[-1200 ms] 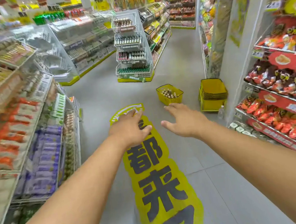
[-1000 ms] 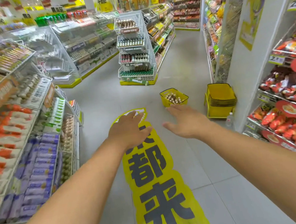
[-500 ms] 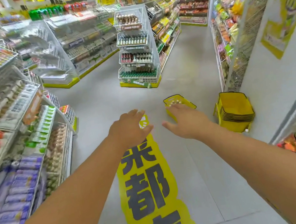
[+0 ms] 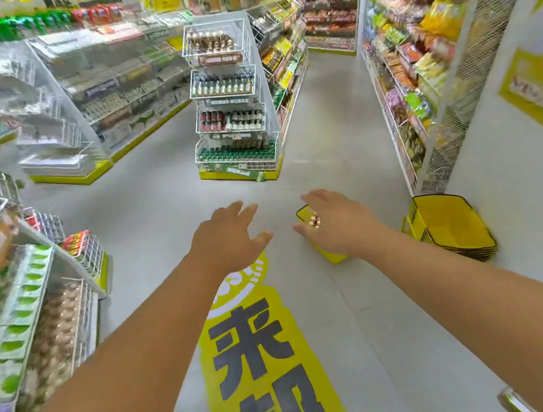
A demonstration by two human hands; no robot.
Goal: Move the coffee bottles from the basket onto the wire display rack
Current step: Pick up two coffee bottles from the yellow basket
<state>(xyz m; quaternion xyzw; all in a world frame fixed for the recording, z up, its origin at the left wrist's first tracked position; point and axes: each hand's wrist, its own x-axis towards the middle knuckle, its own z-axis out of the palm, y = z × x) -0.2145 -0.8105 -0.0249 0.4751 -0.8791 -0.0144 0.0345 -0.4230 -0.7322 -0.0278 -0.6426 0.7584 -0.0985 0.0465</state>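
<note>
Down on the aisle floor (image 4: pixel 344 168), the basket (image 4: pixel 330 256) of coffee bottles (image 4: pixel 314 221) had drawn nearer, now partly behind the right hand (image 4: pixel 333 228), while the left hand (image 4: pixel 229 239) was likewise spread and empty, the wire display rack (image 4: pixel 231 104) well ahead, so nothing was yet picked.

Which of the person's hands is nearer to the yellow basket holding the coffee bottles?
The right hand: it overlaps the yellow basket in view, covering most of it. The left hand hangs open to the basket's left, clear of it.
</note>
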